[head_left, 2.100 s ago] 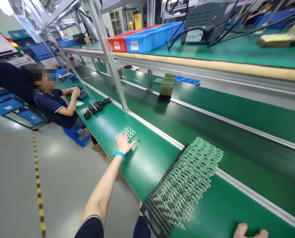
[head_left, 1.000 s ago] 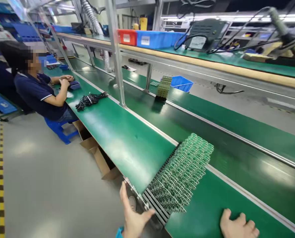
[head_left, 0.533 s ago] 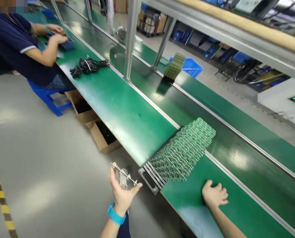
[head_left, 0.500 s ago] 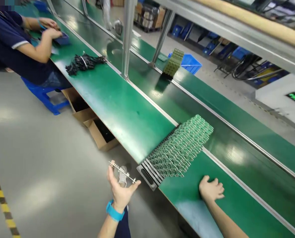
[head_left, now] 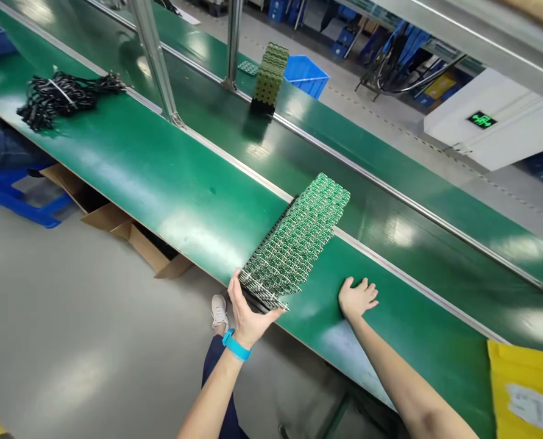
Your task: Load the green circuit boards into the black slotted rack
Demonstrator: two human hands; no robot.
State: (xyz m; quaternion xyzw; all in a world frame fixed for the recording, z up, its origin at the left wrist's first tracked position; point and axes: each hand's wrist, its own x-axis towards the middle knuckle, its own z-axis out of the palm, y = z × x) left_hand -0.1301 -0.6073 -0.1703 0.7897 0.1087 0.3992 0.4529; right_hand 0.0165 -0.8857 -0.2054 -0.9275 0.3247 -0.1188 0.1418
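My left hand [head_left: 248, 311], with a blue band on its wrist, grips a thin circuit board [head_left: 264, 291] by its opposite edges between thumb and fingers. The board is at the near end of a black rack [head_left: 255, 300] filled with a dense row of upright green circuit boards [head_left: 305, 235]. Whether it has entered a slot I cannot tell, since the hand and board cover that end. My right hand [head_left: 358, 297] lies on the green bench [head_left: 184, 183] to the right of the rack, fingers spread, holding nothing.
A bundle of black cables [head_left: 63, 97] lies on the left of the bench. Across the conveyor [head_left: 234, 134] stand another board stack [head_left: 271, 76] and a blue bin [head_left: 305, 76]. Metal posts [head_left: 152, 61] rise from the frame. A yellow package [head_left: 527, 384] is at right; cardboard boxes [head_left: 134, 241] sit below.
My left hand has carried the board from beside the bench over to the near end of the rack. The view has shifted right. My right hand is still flat on the bench.
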